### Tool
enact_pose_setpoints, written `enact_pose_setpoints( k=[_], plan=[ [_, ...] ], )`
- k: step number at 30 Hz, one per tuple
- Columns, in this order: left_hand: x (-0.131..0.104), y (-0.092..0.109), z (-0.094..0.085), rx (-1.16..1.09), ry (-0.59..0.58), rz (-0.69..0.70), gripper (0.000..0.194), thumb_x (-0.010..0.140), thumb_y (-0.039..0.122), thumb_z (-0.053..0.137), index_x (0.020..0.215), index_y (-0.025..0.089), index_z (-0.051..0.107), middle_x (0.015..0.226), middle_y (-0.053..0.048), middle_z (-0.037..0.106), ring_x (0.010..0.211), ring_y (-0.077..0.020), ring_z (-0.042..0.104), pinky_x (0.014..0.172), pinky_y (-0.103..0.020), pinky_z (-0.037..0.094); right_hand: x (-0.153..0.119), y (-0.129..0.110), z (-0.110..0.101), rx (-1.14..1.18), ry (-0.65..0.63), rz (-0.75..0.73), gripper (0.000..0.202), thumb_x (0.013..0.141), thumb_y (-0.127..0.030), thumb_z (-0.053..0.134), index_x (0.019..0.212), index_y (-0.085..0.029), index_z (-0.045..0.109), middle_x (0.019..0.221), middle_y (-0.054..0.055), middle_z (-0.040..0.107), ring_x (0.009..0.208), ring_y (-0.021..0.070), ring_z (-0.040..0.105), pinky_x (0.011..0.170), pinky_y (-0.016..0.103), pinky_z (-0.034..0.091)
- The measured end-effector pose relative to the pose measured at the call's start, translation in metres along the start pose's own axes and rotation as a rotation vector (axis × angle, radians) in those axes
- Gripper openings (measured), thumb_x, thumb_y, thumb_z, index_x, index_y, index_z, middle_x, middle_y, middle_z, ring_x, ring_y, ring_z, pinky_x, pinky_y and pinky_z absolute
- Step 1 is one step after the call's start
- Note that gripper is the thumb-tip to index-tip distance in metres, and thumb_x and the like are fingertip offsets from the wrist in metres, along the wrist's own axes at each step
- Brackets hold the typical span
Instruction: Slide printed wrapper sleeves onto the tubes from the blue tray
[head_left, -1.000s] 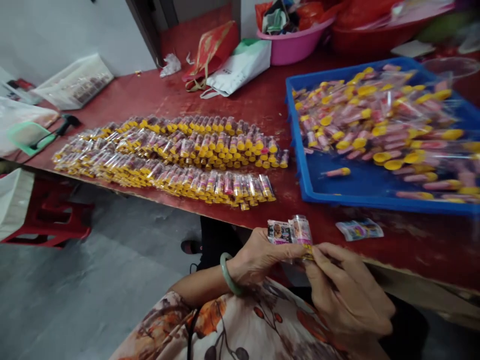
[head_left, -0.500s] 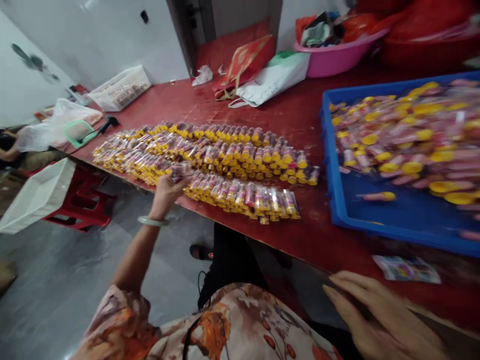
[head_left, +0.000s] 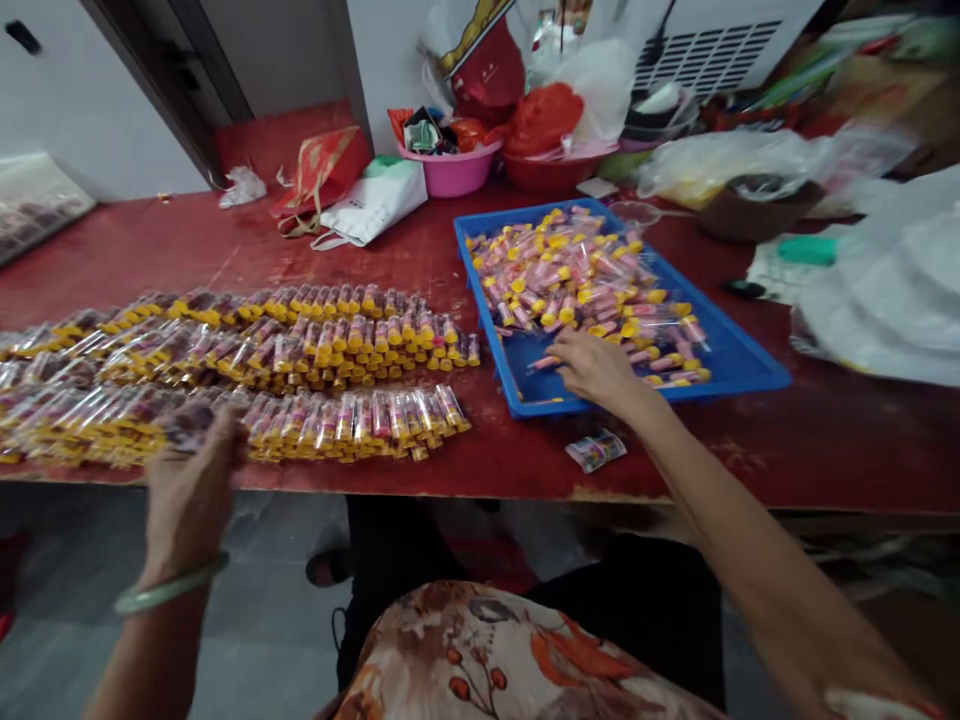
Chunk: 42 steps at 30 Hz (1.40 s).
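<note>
Over the front row of stacked clear tubes with yellow caps (head_left: 360, 420), my left hand (head_left: 187, 490) is blurred, its fingers closed around a few tubes (head_left: 186, 428) with dark contents. A pale green bangle (head_left: 172, 585) circles that wrist. My right hand (head_left: 600, 372) reaches into the blue tray (head_left: 517, 398), fingers curled down and pinched at the capped end of a small pink tube (head_left: 541, 364) lying apart near the tray's left side. A loose heap of pink tubes with yellow caps (head_left: 555, 265) fills much of the tray beyond my fingers.
A small printed packet (head_left: 596, 450) lies between the tray and the table's front edge. Behind are a white bag (head_left: 386, 200), a red bag (head_left: 330, 170) and a pink basin (head_left: 454, 172). White plastic sacks (head_left: 892, 290) stand at the right of the red table (head_left: 420, 480).
The view has swung to the right. My right hand has gone from beside the table's front edge into the blue tray, onto the pink tube. My left hand stays at the front row.
</note>
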<state>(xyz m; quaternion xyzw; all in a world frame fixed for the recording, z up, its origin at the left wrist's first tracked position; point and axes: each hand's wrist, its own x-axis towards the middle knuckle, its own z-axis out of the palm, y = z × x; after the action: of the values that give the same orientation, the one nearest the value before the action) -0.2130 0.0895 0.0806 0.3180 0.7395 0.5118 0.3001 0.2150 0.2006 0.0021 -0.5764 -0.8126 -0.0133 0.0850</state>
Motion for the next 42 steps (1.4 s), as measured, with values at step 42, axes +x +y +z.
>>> enact_pose_setpoints(
  k=[42],
  plan=[
    [-0.146, -0.045, 0.181, -0.451, -0.869, -0.502, 0.03, 0.058, 0.028, 0.088, 0.076, 0.012, 0.07, 0.07, -0.001, 0.07, 0.058, -0.0104, 0.062, 0.057, -0.022, 0.051, -0.133, -0.108, -0.006, 1.406, -0.008, 0.463, 0.017, 0.077, -0.031, 0.066, 0.066, -0.019, 0.067, 0.048, -0.002, 0.061, 0.044, 0.0116, 0.055, 0.048, 0.023, 0.042]
  ],
)
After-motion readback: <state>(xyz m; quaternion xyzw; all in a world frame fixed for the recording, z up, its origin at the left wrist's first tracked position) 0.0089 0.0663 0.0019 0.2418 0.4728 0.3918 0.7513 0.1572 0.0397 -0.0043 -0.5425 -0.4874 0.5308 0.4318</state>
